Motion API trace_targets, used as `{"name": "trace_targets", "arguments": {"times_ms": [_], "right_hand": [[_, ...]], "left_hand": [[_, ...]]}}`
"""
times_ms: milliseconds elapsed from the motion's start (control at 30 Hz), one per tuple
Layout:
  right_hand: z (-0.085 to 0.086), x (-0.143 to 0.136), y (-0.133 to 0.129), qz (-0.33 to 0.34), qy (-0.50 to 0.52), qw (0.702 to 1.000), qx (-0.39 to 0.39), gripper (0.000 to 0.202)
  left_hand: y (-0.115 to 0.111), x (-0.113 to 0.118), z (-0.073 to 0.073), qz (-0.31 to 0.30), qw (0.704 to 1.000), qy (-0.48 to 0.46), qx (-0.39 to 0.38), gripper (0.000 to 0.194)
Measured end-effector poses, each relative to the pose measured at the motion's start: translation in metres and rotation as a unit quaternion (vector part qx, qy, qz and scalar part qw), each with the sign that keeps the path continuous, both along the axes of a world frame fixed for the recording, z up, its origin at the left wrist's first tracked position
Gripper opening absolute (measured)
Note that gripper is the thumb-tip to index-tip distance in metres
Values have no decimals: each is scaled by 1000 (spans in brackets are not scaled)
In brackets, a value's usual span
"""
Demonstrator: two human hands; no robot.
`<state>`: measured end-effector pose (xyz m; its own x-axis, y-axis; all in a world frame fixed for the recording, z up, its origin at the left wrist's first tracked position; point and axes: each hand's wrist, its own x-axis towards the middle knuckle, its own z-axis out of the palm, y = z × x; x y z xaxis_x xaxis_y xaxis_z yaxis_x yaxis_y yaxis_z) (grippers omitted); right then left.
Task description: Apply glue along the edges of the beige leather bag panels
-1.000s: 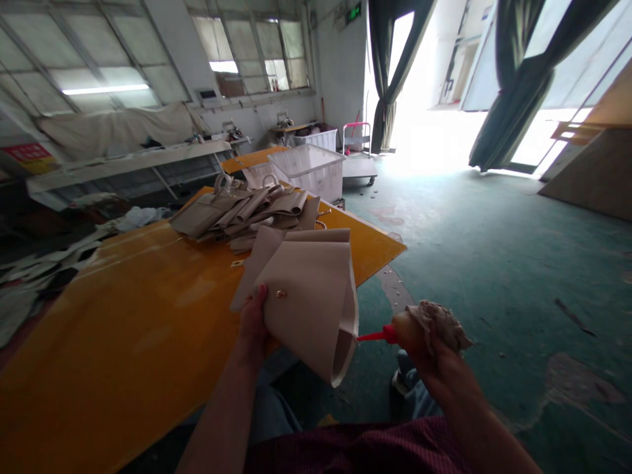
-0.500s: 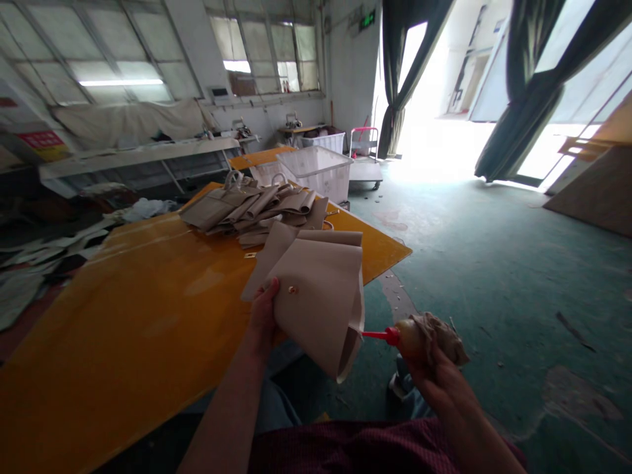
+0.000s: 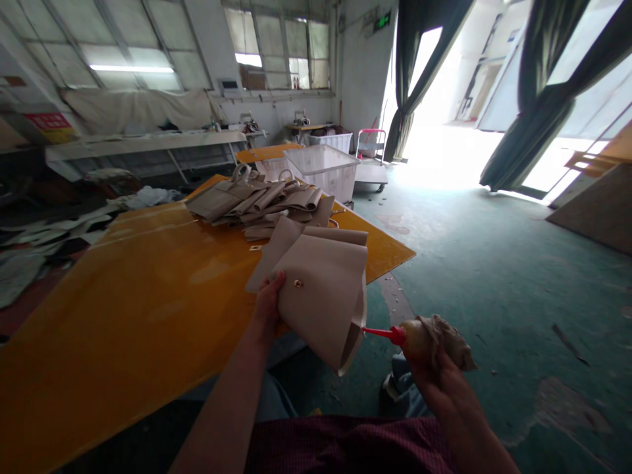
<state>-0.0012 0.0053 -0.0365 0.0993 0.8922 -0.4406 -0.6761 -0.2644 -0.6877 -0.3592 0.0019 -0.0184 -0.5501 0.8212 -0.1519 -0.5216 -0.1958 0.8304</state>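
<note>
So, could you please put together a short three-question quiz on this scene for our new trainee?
1. True or false: the left hand grips the folded beige piece by its edge.
2. Which colour is the nozzle of the squeeze bottle in the right hand? A red, B blue, C white.
3. Fill in: the pile of beige pieces lies on the ____ table.

Key: 1 true. 2 A; its tip meets the piece's open lower edge. 3 orange.

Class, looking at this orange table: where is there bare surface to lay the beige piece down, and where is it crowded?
Bare: the orange table left of the left hand, toward the near edge. Crowded: the far corner under the pile of beige pieces.
</note>
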Motion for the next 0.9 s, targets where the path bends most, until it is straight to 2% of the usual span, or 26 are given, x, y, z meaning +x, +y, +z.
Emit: {"name": "trace_targets", "arguments": {"times_ms": [133, 233, 333, 633, 767, 900], "right_hand": [[18, -14, -8, -75, 17, 996, -37, 36], [32, -21, -12, -88, 29, 994, -62, 27], [39, -22, -12, -99, 45, 991, -78, 19], [33, -19, -7, -102, 42, 991, -71, 16], [28, -18, -9, -86, 20, 995, -35, 31], [20, -15, -14, -79, -47, 995, 47, 53]], "left_hand": [[0, 0, 2, -5, 1000, 0, 1, 60], [-1, 1, 4, 5, 1000, 10, 0, 57], [-2, 3, 6, 13, 1000, 14, -4, 54], [-1, 4, 8, 8, 1000, 0, 4, 52], [-1, 5, 11, 10, 1000, -7, 6, 55], [-2, 7, 15, 10, 1000, -10, 10, 57]]}}
